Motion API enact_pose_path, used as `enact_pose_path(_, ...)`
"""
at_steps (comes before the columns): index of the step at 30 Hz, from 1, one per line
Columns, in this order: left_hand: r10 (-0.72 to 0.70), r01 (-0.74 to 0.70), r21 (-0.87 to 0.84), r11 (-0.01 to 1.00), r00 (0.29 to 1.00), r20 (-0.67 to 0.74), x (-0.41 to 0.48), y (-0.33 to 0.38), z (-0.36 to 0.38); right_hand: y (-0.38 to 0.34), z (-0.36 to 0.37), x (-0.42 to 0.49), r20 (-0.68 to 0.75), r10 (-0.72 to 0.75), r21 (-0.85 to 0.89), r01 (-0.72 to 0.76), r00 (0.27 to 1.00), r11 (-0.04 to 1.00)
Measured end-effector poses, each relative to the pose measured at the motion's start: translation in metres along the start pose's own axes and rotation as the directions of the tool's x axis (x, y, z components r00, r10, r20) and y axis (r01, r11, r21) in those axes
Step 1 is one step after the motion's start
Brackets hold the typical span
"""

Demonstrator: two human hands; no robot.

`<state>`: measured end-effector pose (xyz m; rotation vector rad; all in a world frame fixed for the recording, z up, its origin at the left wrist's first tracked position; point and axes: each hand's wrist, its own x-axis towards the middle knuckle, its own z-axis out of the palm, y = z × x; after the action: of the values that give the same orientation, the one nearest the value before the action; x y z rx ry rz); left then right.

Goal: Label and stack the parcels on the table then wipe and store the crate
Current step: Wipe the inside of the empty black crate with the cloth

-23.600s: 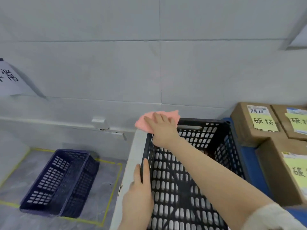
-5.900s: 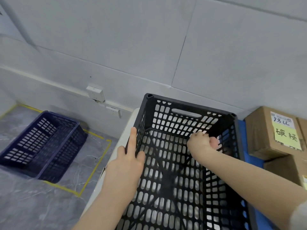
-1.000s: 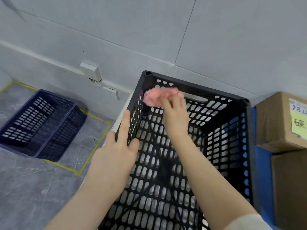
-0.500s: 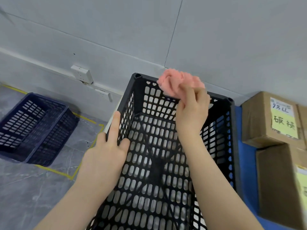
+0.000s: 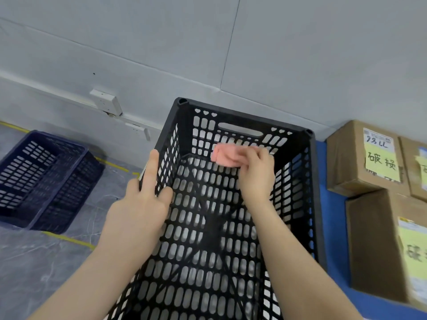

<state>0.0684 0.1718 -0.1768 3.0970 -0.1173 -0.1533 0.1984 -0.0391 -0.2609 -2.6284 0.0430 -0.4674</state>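
Head view. In the centre of the frame the black crate point(image 5: 240, 118) stands on the table point(image 5: 332, 239), its perforated walls and floor open to the camera. The left hand point(image 5: 141, 204) pinches the crate's left wall, thumb inside and forefinger laid straight along the outside, presumably to brace it against the push of wiping. The right hand point(image 5: 256, 174) reaches inside with its fingers curled round a bunched pink cloth point(image 5: 225, 155), which it holds against the far wall just below the handle slot; the wiping stage appears to be in hand, with storage yet to come. At the right edge, cardboard parcels point(image 5: 351, 162) sit beside the crate on the blue tabletop, each visible one bearing a yellow label point(image 5: 381, 161), so labelling seems finished. At middle left a dark blue crate point(image 5: 44, 179) rests on the grey marbled floor point(image 5: 34, 262) within yellow tape lines point(image 5: 69, 239), probably marking the storage place. A pale grey panelled wall fills the upper frame, with a socket point(image 5: 106, 101) at its base rail.
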Motion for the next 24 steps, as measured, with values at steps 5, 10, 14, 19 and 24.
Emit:
enact_pose_path(5, 0.012, -0.012, -0.005, 1.000, 1.000, -0.016, 0.001, 0.000, 0.001, -0.012, -0.037, 0.024, -0.579, 0.069, 0.074, -0.032, 0.813, 0.997)
enact_pose_path(10, 0.014, -0.015, -0.008, 1.000, 0.999, -0.032, 0.003, 0.000, 0.003, 0.014, -0.004, 0.010, -0.326, 0.105, 0.022, -0.103, 0.940, 0.994)
enact_pose_path(14, 0.020, -0.020, -0.009, 1.000, 0.999, -0.032, 0.002, 0.000, 0.003, 0.045, 0.033, -0.020, 0.249, 0.353, -0.255, -0.291, 0.902, 0.922)
enact_pose_path(19, 0.005, -0.005, -0.010, 1.000, 1.000, -0.021, 0.001, -0.001, 0.003, 0.020, 0.009, -0.002, 0.129, 0.304, -0.219, -0.272, 0.944, 0.937)
enact_pose_path(24, 0.005, -0.005, -0.011, 1.000, 1.000, -0.003, 0.001, -0.001, 0.004, -0.013, -0.063, 0.032, -0.471, -0.130, -0.276, -0.006, 0.872, 0.961)
